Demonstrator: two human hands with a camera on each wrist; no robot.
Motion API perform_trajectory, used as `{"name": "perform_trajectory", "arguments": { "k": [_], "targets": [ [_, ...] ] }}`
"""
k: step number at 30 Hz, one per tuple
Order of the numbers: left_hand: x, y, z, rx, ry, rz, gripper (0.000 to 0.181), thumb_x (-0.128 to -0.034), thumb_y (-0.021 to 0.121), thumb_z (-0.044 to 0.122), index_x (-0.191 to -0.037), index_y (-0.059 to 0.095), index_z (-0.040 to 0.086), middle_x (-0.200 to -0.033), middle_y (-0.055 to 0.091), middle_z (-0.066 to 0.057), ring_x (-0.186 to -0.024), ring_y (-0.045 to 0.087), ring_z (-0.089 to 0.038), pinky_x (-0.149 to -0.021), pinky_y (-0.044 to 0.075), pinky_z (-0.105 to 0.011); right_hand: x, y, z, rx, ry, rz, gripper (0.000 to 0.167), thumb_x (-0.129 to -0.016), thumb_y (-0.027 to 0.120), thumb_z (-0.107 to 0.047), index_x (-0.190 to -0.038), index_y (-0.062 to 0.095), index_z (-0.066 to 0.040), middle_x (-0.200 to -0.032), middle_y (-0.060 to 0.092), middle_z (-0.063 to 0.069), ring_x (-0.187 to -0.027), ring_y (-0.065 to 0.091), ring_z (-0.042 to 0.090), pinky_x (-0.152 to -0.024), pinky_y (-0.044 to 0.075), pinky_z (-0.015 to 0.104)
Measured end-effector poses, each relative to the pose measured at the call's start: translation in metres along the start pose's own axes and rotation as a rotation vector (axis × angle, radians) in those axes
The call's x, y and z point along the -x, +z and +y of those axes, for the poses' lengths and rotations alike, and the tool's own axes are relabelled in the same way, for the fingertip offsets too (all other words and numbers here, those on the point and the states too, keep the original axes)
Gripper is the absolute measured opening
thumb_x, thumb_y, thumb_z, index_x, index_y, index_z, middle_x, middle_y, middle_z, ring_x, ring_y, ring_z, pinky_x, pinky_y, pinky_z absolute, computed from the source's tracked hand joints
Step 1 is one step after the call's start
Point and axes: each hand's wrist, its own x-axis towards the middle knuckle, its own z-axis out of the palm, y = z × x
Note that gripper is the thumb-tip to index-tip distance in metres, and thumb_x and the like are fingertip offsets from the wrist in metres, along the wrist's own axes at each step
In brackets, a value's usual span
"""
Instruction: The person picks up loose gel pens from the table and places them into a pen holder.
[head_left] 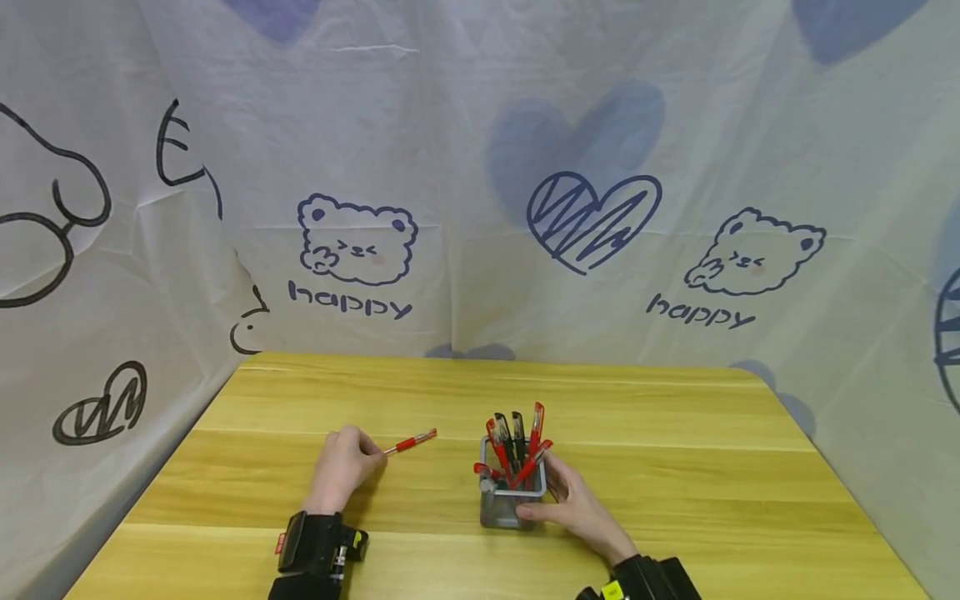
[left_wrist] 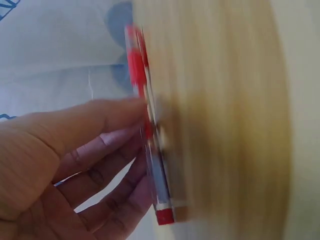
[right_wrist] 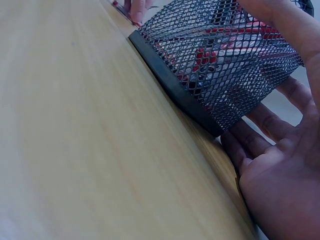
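A red gel pen (head_left: 411,442) with a clear barrel lies at the left hand (head_left: 343,467), which pinches it between thumb and fingers close to the tabletop. In the left wrist view the pen (left_wrist: 152,135) is slightly blurred, and its red end plug points toward the bottom. The right hand (head_left: 576,507) grips a square wire-mesh pen holder (head_left: 501,510) around its right side, thumb at the front. Several red and black pens (head_left: 517,446) stand in the holder, leaning different ways. In the right wrist view the mesh holder (right_wrist: 200,65) rests on the table, its dark base along the wood.
The wooden table (head_left: 675,450) has a light yellow grain. A white cloth (head_left: 465,167) with printed hearts, bears and the word happy hangs behind and at both sides. Black bands (head_left: 315,542) with cameras sit on both wrists.
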Motion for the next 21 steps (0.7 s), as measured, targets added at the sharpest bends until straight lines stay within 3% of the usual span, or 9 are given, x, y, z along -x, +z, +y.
{"name": "perform_trajectory", "arguments": {
  "k": [2, 4, 10, 15, 18, 21],
  "targets": [
    [0.0006, -0.0011, -0.0002, -0.014, -0.011, 0.012, 0.011, -0.0784, 0.081, 0.005, -0.071, 0.075, 0.003, -0.065, 0.069, -0.006, -0.056, 0.053, -0.015, -0.05, 0.04, -0.024, -0.0001, -0.0001, -0.0004, -0.004, -0.006, 0.002, 0.091, -0.088, 0.077, -0.018, -0.16, 0.023, -0.009, -0.163, 0.034, 0.015, -0.154, 0.026, 0.034, -0.116, 0.032, 0.011],
    [0.0012, -0.0023, -0.0003, -0.018, -0.002, 0.003, 0.012, -0.0768, 0.084, 0.006, -0.071, 0.073, 0.004, -0.064, 0.066, -0.003, -0.056, 0.051, -0.014, -0.051, 0.038, -0.024, -0.0001, -0.0002, -0.0009, -0.009, -0.013, 0.004, 0.09, -0.087, 0.077, -0.017, -0.16, 0.024, -0.008, -0.163, 0.035, 0.016, -0.153, 0.026, 0.035, -0.112, 0.032, 0.006],
    [0.002, -0.0042, 0.0, -0.084, 0.063, -0.062, 0.013, -0.081, 0.08, 0.004, -0.092, 0.074, 0.004, -0.075, 0.068, -0.002, -0.067, 0.057, -0.014, -0.058, 0.042, -0.026, -0.0002, -0.0005, -0.0016, -0.009, -0.018, 0.004, 0.09, -0.088, 0.077, -0.017, -0.16, 0.024, -0.008, -0.162, 0.036, 0.017, -0.153, 0.028, 0.037, -0.108, 0.034, 0.004],
    [0.0039, -0.0042, 0.0009, -0.124, 0.072, -0.061, 0.01, -0.0848, 0.075, 0.001, -0.094, 0.076, 0.005, -0.08, 0.07, -0.004, -0.071, 0.059, -0.016, -0.059, 0.045, -0.028, 0.0005, -0.0001, -0.0022, 0.0, 0.006, 0.01, 0.094, -0.087, 0.078, -0.018, -0.161, 0.02, -0.006, -0.163, 0.033, 0.017, -0.153, 0.026, 0.036, -0.11, 0.033, 0.004],
    [0.0053, -0.0045, 0.0012, -0.143, 0.078, -0.052, 0.01, -0.0863, 0.073, 0.001, -0.096, 0.074, 0.003, -0.082, 0.07, -0.005, -0.072, 0.059, -0.017, -0.058, 0.045, -0.029, 0.0005, 0.0, -0.0019, 0.01, 0.012, 0.012, 0.095, -0.087, 0.078, -0.019, -0.161, 0.02, -0.006, -0.163, 0.033, 0.017, -0.154, 0.026, 0.035, -0.117, 0.032, 0.013],
    [0.0059, -0.0048, 0.0012, -0.166, 0.093, -0.047, 0.011, -0.087, 0.072, 0.0, -0.097, 0.073, 0.002, -0.083, 0.07, -0.006, -0.072, 0.058, -0.017, -0.058, 0.045, -0.029, 0.0003, 0.0, -0.001, 0.014, 0.009, 0.008, 0.094, -0.087, 0.077, -0.018, -0.161, 0.02, -0.006, -0.163, 0.033, 0.017, -0.153, 0.026, 0.035, -0.127, 0.028, 0.034]
  ]
}}
